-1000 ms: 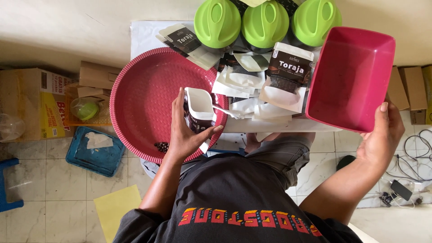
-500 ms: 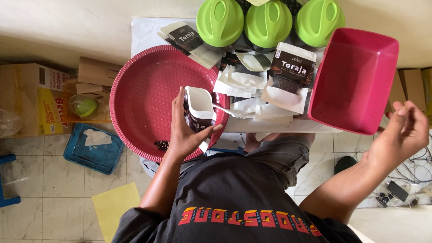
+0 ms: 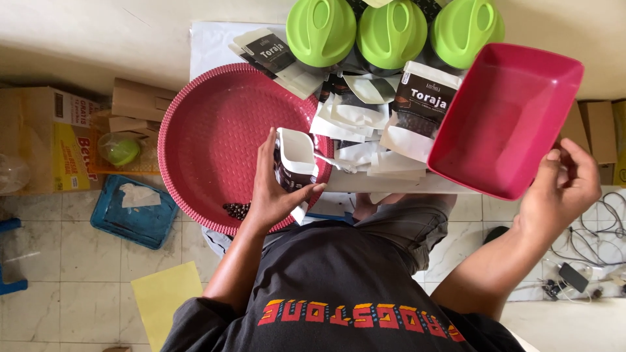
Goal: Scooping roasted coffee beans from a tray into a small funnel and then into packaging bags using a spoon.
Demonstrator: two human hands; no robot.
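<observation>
The left hand (image 3: 274, 189) had a closed grip on a small stand-up pouch of dark and white film (image 3: 295, 161), fingers wrapped round its dark lower body and the thumb pressed across the front. The pouch stood roughly upright with its white top gaping open, the mouth a rounded rectangle showing a pale, bare inside; a dark printed panel covered the part below the mouth. It sat over the 3 o'clock rim of a large round dark-pink plastic tray with a ribbed edge (image 3: 222, 124), where that rim overlapped the white worktop (image 3: 208, 45). A small heap of dark coffee beans (image 3: 236, 210) lay inside the tray at about 6 o'clock, just beside the wrist. At 3 o'clock from the pouch lay a loose pile of flat white and dark pouches (image 3: 365, 130). The right hand (image 3: 561, 189) was loosely curled with its fingers bent inward, holding nothing, just beside the 4 o'clock corner of a deep rectangular pink plastic tub (image 3: 508, 117); whether it touched the tub could not be told. Three round lime-green plastic lids (image 3: 391, 29) stood in a row at 12 o'clock.
</observation>
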